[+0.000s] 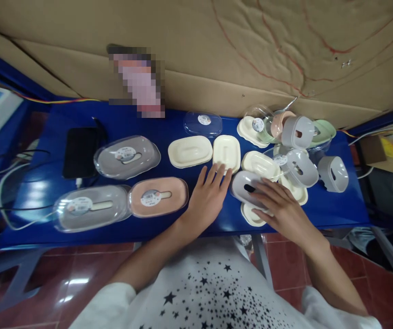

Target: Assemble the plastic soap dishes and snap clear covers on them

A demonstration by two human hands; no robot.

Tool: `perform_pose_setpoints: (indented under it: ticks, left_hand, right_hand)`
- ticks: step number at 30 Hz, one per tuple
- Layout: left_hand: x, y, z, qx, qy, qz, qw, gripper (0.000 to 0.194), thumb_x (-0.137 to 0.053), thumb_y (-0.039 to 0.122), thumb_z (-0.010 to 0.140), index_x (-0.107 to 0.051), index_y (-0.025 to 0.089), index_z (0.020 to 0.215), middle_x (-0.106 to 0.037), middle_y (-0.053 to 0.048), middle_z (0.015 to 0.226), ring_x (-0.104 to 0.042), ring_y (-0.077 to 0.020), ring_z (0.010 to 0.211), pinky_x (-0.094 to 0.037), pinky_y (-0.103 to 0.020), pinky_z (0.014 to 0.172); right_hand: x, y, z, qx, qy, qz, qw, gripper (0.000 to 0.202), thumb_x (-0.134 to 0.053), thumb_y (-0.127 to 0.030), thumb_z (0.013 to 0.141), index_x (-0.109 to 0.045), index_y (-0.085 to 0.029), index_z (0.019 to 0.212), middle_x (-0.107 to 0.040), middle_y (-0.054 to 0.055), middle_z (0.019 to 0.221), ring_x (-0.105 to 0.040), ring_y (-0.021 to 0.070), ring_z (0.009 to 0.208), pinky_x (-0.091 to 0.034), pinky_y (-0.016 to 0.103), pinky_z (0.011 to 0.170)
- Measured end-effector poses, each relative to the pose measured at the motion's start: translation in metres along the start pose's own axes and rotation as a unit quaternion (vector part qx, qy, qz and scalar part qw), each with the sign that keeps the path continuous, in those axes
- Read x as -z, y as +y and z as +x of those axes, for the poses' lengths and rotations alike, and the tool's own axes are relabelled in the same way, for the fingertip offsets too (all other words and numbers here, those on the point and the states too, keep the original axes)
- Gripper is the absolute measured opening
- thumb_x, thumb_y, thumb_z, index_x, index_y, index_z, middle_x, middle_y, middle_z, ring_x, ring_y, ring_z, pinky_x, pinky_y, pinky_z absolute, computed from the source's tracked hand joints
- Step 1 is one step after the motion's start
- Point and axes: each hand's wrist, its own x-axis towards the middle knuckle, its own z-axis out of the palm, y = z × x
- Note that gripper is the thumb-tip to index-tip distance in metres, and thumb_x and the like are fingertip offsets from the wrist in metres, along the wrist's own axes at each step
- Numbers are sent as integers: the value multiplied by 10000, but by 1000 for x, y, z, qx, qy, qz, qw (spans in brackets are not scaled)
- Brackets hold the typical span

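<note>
My left hand (pixel 212 196) lies with fingers stretched and slightly apart, fingertips at the near edge of a cream rounded tray (pixel 226 153). My right hand (pixel 282 208) rests over the right end of a grey oval lid (pixel 242 185) with a dark slot; its fingers are extended and its thumb is apart on the near side. That lid overlaps a cream piece (pixel 251 218) below it. Another cream tray (pixel 190 151) lies left of the first, and a further cream piece (pixel 260 164) sits behind the grey lid.
Grey cases (pixel 141 157) and a pink case (pixel 172 194) with clear covers lie at left. A clear cover (pixel 194 124) is at the back. Grey holders (pixel 335 176) and a green piece (pixel 323 130) crowd the right. A black device (pixel 80 153) with cables is far left.
</note>
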Motion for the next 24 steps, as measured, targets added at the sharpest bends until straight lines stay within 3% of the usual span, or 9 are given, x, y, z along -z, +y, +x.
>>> perform_pose_setpoints:
  ticks: [2, 5, 7, 10, 13, 17, 20, 24]
  left_hand:
    - [0, 1, -2, -7, -16, 10, 1000, 516, -488, 67, 1037, -562, 97, 1547, -609, -193, 1575, -564, -363, 1478, -451, -575, 1242]
    - [-2, 9, -18, -14, -19, -2, 1000, 431, -521, 64, 1032, -636, 111, 1445, -716, -180, 1398, -679, -331, 1287, -572, -499, 1061]
    - [-3, 19, -33, -36, -13, -45, 998, 433, -535, 71, 1037, -609, 104, 1462, -712, -179, 1403, -701, -306, 1219, -600, -459, 991]
    - [-2, 32, -50, -123, 3, -154, 980, 487, -538, 76, 1039, -538, 102, 1526, -599, -196, 1568, -648, -288, 1346, -587, -429, 1083]
    - [1, 31, -58, -146, 59, -229, 961, 377, -537, 87, 1046, -603, 129, 1415, -650, -176, 1482, -642, -271, 1359, -597, -414, 1099]
    - [6, 9, -60, -40, 162, -211, 963, 260, -532, 41, 1023, -643, 171, 1219, -719, -117, 1231, -711, -236, 1152, -656, -408, 978]
    - [7, -6, -61, 16, 146, -160, 976, 382, -545, 11, 1001, -605, 167, 1343, -651, -173, 1401, -653, -296, 1325, -627, -496, 1081]
    - [1, -7, -64, -19, 91, -132, 987, 494, -556, 18, 1008, -554, 181, 1474, -495, -202, 1640, -452, -361, 1574, -537, -566, 1209]
  right_hand:
    - [4, 6, -4, -7, 45, 49, 998, 420, -659, -239, 1059, -653, -307, 1474, -741, 69, 1411, -685, 303, 1349, -552, 560, 1163]
    - [14, 13, -9, -38, 128, 113, 985, 368, -683, -204, 1038, -687, -292, 1395, -785, 55, 1280, -756, 258, 1178, -623, 446, 1024]
    - [15, 11, -9, -66, 193, 115, 972, 310, -701, -207, 1027, -706, -283, 1328, -794, 53, 1219, -769, 252, 1106, -627, 411, 952]
    - [3, -3, 3, -70, 239, 80, 965, 259, -719, -220, 1017, -699, -259, 1272, -798, 66, 1157, -767, 261, 1065, -599, 416, 928]
    - [-18, -24, 20, -23, 213, 21, 976, 290, -716, -215, 1022, -662, -240, 1306, -807, 77, 1164, -764, 265, 1067, -550, 439, 946]
    - [-42, -45, 33, 16, 127, -46, 991, 295, -671, -272, 1069, -640, -232, 1360, -806, 81, 1242, -750, 262, 1120, -484, 459, 1010]
    - [-56, -53, 34, 28, 82, -67, 994, 338, -639, -327, 1091, -640, -205, 1406, -771, 118, 1347, -718, 297, 1214, -468, 499, 1061]
    - [-60, -50, 30, 64, 44, -49, 996, 353, -590, -177, 1082, -654, -186, 1429, -693, 122, 1495, -627, 302, 1405, -426, 548, 1209]
